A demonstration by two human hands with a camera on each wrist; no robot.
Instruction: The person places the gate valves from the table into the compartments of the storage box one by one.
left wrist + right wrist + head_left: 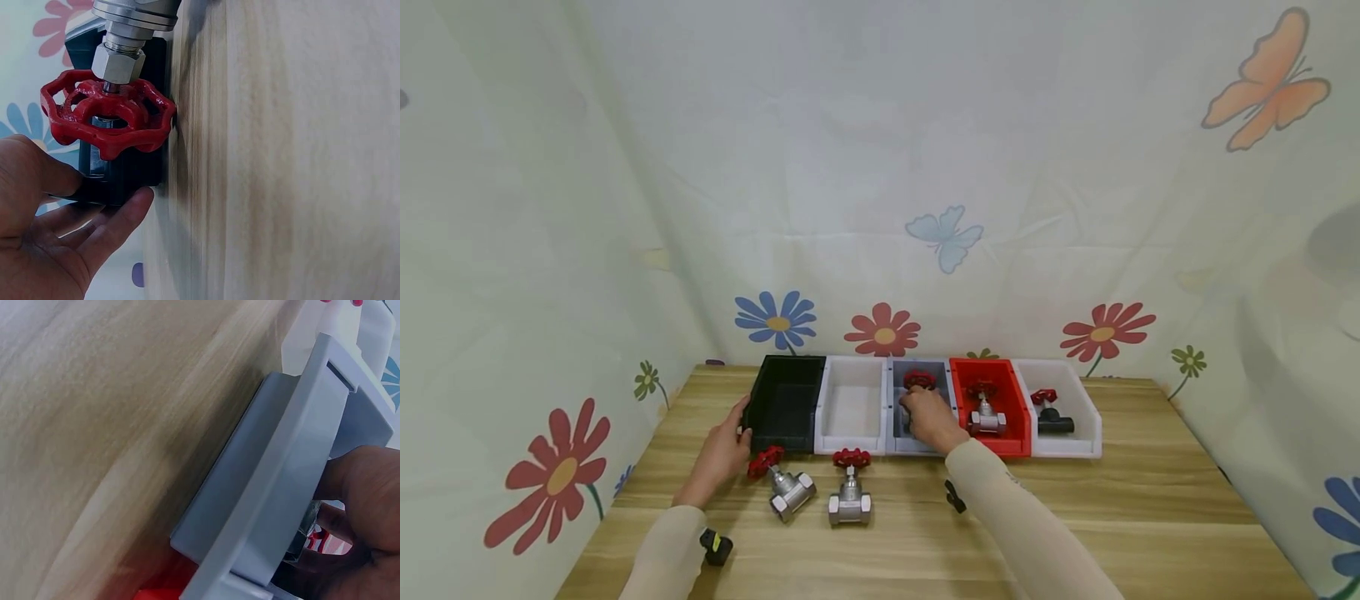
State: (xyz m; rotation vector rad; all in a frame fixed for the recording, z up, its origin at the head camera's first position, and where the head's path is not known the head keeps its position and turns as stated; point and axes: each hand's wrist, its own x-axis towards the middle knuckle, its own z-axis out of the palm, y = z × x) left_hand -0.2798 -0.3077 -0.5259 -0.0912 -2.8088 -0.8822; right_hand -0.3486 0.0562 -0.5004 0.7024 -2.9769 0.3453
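Observation:
My left hand (722, 454) pinches the side wall of the black bin (134, 178), thumb on one face and fingers on the other. Inside the grey bin (269, 506), my right hand (934, 421) has its fingers curled on a gate valve whose red handwheel (919, 380) shows beyond them. Most of that valve's metal body is hidden by the hand and the bin wall. Two steel gate valves with red handwheels lie on the table before the bins: a tilted one (792, 493) near my left hand, and a straighter one (850, 500) to its right.
The bins stand in a row along the back of the wooden table (895, 558). A white bin (853, 417) separates black from grey. Rightward, the red bin (1017, 417) holds a steel valve (987, 419); the end white bin (1084, 408) holds a dark valve (1056, 422).

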